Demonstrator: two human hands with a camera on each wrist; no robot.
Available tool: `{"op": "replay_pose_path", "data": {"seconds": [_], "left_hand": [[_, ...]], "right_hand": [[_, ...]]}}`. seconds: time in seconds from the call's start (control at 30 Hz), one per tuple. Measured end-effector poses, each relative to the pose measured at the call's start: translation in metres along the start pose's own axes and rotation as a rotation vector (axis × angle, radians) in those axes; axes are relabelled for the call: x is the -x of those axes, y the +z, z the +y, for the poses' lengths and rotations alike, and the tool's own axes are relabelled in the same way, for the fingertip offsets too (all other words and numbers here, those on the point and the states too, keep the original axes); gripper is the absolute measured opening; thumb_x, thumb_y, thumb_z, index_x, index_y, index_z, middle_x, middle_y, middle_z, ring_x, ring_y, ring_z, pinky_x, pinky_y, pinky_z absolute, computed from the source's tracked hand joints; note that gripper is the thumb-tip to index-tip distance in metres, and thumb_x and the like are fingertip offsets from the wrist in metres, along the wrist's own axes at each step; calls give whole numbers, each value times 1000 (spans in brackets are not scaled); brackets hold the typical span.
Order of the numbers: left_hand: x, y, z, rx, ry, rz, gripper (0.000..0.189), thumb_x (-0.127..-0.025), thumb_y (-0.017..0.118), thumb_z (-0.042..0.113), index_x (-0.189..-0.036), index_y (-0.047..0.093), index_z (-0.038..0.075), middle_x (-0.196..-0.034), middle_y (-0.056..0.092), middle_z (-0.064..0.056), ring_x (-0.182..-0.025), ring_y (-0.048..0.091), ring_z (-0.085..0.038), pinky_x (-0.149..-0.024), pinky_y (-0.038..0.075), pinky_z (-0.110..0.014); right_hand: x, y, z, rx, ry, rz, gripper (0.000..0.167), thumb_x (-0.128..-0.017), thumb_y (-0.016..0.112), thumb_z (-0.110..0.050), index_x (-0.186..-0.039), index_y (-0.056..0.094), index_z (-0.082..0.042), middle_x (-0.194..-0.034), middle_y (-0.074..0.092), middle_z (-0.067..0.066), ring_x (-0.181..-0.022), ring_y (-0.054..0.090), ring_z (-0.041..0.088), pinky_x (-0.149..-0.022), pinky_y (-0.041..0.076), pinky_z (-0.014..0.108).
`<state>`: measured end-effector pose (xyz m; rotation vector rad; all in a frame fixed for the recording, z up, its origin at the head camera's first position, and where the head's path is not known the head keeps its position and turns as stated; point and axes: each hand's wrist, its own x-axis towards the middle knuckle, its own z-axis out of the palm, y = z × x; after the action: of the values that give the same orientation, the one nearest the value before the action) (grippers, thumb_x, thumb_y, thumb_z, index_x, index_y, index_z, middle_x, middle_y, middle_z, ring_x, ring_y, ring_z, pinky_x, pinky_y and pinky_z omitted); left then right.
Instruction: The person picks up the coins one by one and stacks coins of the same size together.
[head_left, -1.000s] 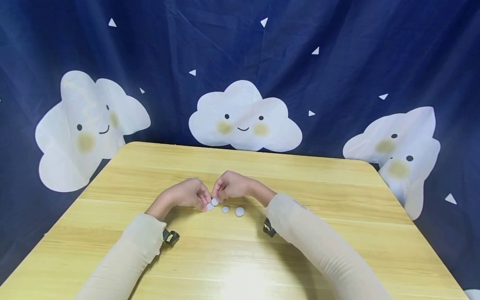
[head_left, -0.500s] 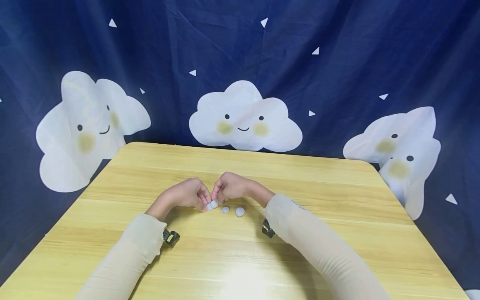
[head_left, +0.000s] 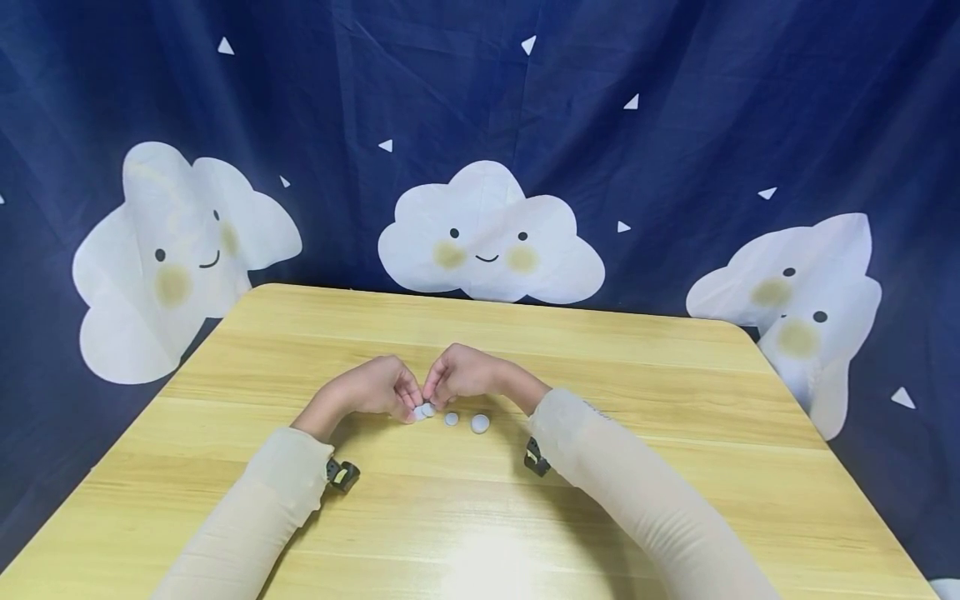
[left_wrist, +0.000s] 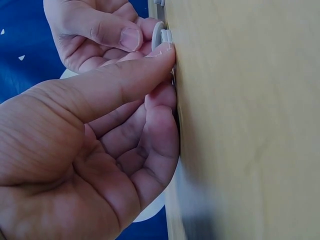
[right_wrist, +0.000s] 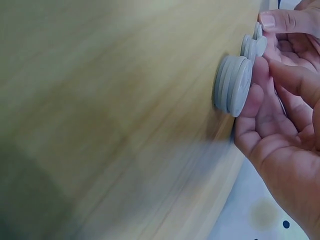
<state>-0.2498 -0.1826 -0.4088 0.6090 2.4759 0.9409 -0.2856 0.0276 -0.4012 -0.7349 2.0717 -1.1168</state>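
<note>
My left hand (head_left: 378,386) pinches a low stack of silver coins (left_wrist: 167,36) on the table between thumb and fingers. From the other side my right hand (head_left: 462,372) reaches in with bent fingers and pinches a single coin (left_wrist: 157,37), tilted right at that stack. In the right wrist view this coin (right_wrist: 261,45) partly covers the low stack (right_wrist: 257,31) at the left fingertips. A small stack of coins (head_left: 452,419) stands just right of the hands, and a taller stack of larger coins (head_left: 480,424) is beside it.
The work is on a light wooden table (head_left: 637,500). Behind it hangs a dark blue curtain (head_left: 480,92) printed with white clouds. A black wrist device (head_left: 342,476) sits at the left sleeve and another black device (head_left: 536,457) at the right sleeve.
The right hand's coin has come down slightly toward the coins at the left fingertips and overlaps them more. The left hand and the two other stacks have stayed put.
</note>
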Motion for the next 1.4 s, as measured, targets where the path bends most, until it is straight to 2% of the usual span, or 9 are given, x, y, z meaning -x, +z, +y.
{"op": "replay_pose_path", "data": {"seconds": [0.1,0.3,0.47,0.87,1.03,1.4], "left_hand": [[1,0,1,7,-6,1,15,-79,85,0,-89,75,6,-80,72,1,-74,63,-13,-72,53,-29],[1,-1,1,9,-2,2,15,-79,85,0,-88,75,7,-79,71,1,-73,62,-13,-71,53,-29],[1,-1,1,3,-1,4,15,-78,85,0,-87,75,7,-78,70,1,-72,61,-13,-70,53,-30],[1,0,1,3,9,5,14,-78,85,0,-85,75,7,-76,70,1,-71,61,-12,-70,53,-29],[0,0,-1,6,9,1,14,-79,84,-1,-86,75,8,-76,70,2,-71,62,-12,-69,53,-29],[1,-3,1,8,24,-23,14,-79,84,-1,-89,75,6,-79,72,1,-72,64,-10,-69,54,-25]], "right_hand": [[0,0,-1,16,3,-6,12,-85,71,10,-97,73,5,-85,75,11,-74,67,14,-75,57,29],[-1,0,-4,146,-17,-27,18,-82,76,9,-99,72,4,-88,72,8,-78,64,12,-75,53,23],[-3,1,-4,208,-36,-22,19,-81,80,6,-98,72,3,-87,72,6,-79,64,11,-76,53,22],[-3,3,-1,260,-71,-9,17,-84,84,-6,-96,73,0,-84,71,0,-77,61,7,-75,52,20],[-4,4,-1,276,-60,-8,19,-86,84,-13,-96,73,-2,-83,70,-3,-75,61,7,-74,51,20],[-5,4,0,263,-38,-7,16,-85,85,-13,-94,74,-6,-84,72,-1,-75,60,9,-72,51,22]]}}
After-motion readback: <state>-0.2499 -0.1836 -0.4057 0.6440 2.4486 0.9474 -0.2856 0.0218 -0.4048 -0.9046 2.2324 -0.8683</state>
